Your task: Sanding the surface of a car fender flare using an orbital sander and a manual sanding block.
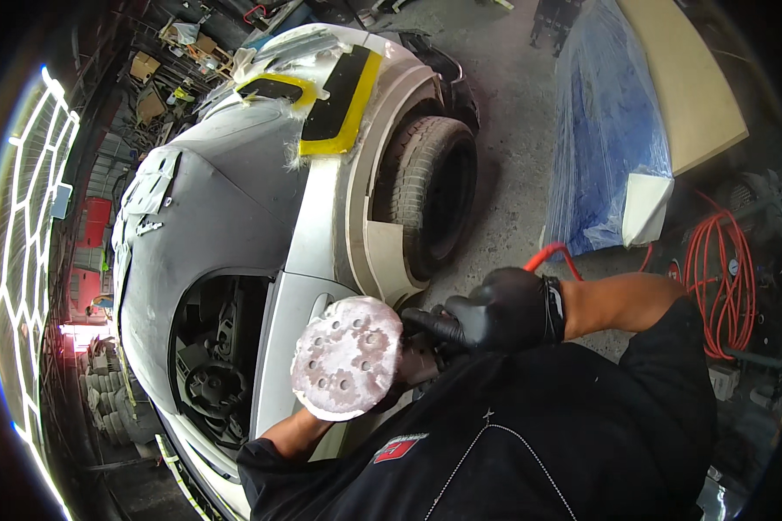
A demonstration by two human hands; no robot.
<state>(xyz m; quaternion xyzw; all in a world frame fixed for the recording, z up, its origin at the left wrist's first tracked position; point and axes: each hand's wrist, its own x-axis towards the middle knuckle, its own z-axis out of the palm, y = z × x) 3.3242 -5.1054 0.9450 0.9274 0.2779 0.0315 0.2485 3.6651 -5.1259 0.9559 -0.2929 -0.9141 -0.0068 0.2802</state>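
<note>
A round sander (pixel 417 363) is tilted so that its pale, worn sanding disc (pixel 346 358), ringed with holes, faces up at me. Black-gloved, my right hand (pixel 500 311) is closed at the sander's body, its index finger reaching to the disc's edge. A red air hose (pixel 547 253) rises from beside that hand. My left forearm passes behind the disc; only a dark bit of my left hand (pixel 393 401) shows, its fingers hidden. Beyond the tool stands a car with a silver door (pixel 278 334) and a sanded, pale wheel arch (pixel 356 208).
The rear tire (pixel 421 195) is dusty. Yellow-edged black patches (pixel 343 108) cover part of the car's rear. Plastic-wrapped blue material (pixel 604 139) and a tan board (pixel 686 78) stand at the right, near a coiled red hose (pixel 721 278). Bright light tubes (pixel 26 252) line the left.
</note>
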